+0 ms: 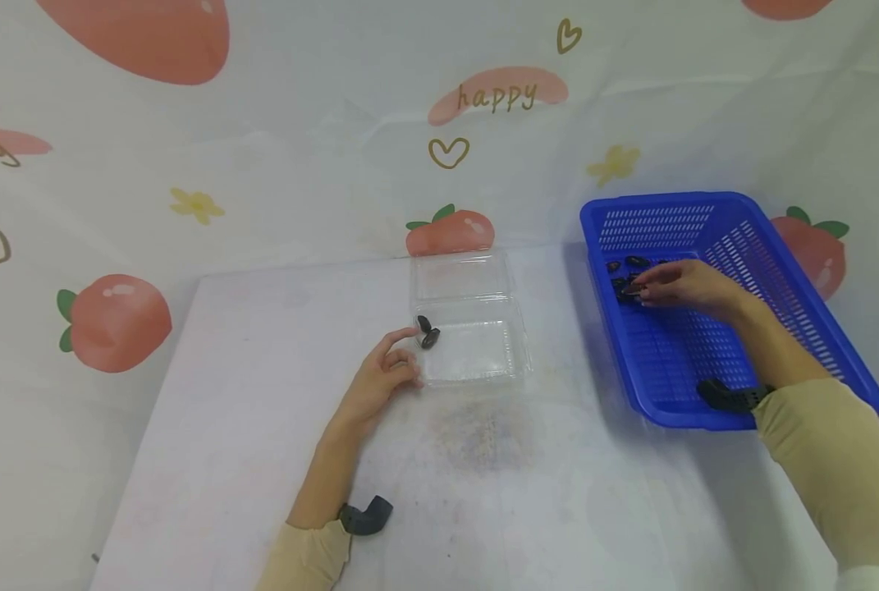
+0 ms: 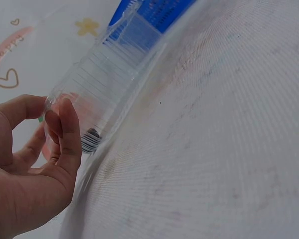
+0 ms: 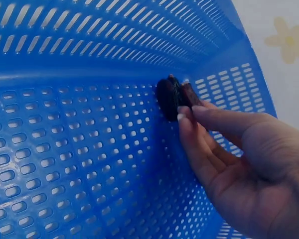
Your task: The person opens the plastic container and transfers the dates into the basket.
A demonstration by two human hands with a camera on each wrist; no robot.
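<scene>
My left hand point(image 1: 380, 377) is at the left side of a clear plastic clamshell box point(image 1: 476, 379), its index fingertip touching the rim and its other fingers loosely bent. Two dark oval dried fruits, date-like point(image 1: 430, 338), lie at the box's left end, and one shows dimly through the wall in the left wrist view. Inside the blue basket point(image 1: 634, 377), my right hand point(image 1: 693, 287) pinches a brown date-like fruit point(image 3: 191, 94) between thumb and fingers. Beside it in the right wrist view is a darker date-like fruit point(image 3: 168, 99). Several more point(image 1: 637, 262) lie in the basket's far left corner.
The box's lid point(image 1: 461, 275) lies open toward the back wall. The slotted basket stands on the right side of the white table point(image 1: 262, 394). A white cloth with peaches and hearts point(image 1: 321, 148) covers the wall behind. Dark bands point(image 1: 365, 517) sit on both wrists.
</scene>
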